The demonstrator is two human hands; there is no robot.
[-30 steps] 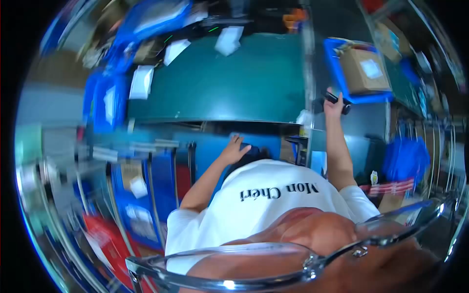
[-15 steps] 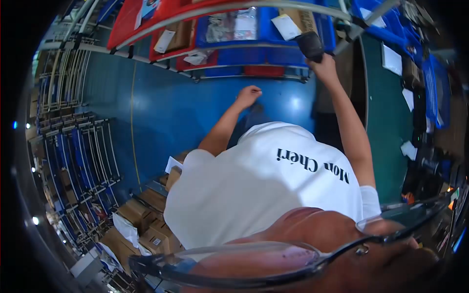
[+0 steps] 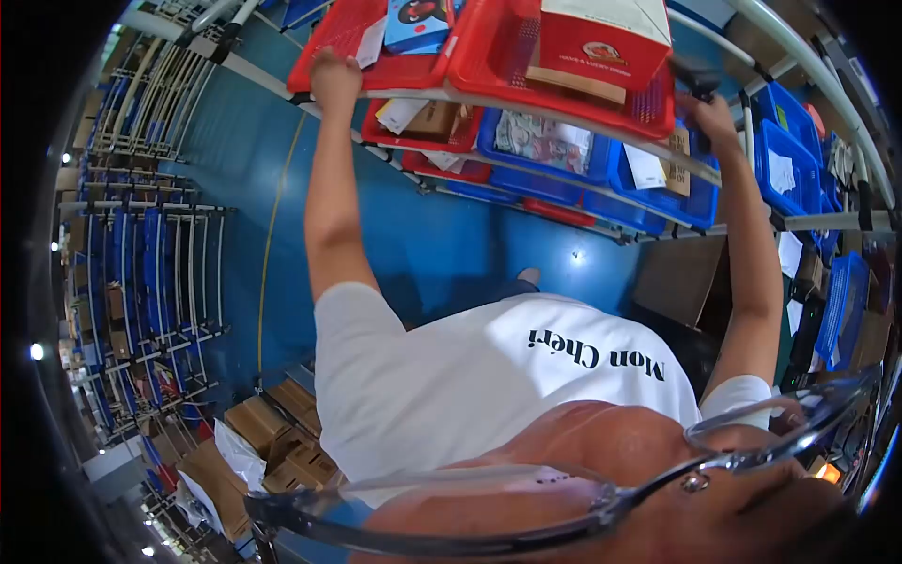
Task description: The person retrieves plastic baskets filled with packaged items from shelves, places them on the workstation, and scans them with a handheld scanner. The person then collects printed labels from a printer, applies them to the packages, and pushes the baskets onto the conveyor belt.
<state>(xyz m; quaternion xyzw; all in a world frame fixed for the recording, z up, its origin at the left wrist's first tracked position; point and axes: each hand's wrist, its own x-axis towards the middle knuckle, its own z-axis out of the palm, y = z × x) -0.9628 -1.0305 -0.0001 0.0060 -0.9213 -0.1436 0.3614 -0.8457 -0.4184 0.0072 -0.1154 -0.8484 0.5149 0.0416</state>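
My left hand is closed on the near left corner of a red bin on the upper shelf of a rack. That bin holds a blue box with a cartoon picture and a white paper slip. My right hand grips a black handheld scanner, partly hidden at the right end of the shelf. Just left of it stands a second red bin with a red and white carton in it.
Blue bins with bagged goods and papers sit on the lower shelf. More pipe racks stand at the left, and cardboard boxes lie at the lower left. A brown carton is below right.
The rack now fills more of the view, and its upper red bins show. My left hand has risen from beside my body to the red bin. My right hand, still holding the scanner, appears farther right.
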